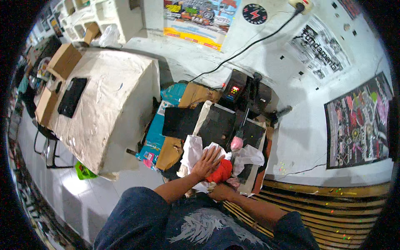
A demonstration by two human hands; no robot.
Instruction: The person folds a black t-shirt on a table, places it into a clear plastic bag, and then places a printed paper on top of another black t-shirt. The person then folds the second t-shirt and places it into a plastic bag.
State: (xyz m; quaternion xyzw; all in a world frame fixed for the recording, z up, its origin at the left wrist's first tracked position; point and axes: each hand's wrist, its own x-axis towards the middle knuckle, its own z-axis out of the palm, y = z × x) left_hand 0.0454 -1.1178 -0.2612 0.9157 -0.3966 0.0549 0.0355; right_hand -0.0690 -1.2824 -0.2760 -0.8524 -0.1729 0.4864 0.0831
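Observation:
A bundle of red fabric (221, 172) lies low on the machine in front of me, with crumpled white paper (192, 149) around it. My left hand (206, 162) rests palm down over the paper and the red fabric's left edge, fingers extended. Below the fabric, at its near edge, is my right hand (218, 191); its fingers are partly hidden, so its grip does not show. Just beyond the fabric stands a lever with a pink-wrapped end (237, 143). Thin, whitish translucent sheet material (250, 157) lies to the right.
A black control box (234, 87) with a lit red display stands behind, its neighbouring black cable (247, 47) rising to a wall outlet (301, 5). At left, a cloth-covered table (103, 90) holds a black phone-like slab (72, 97) and cardboard boxes (65, 61). A slatted wooden bench (312, 209) is at right.

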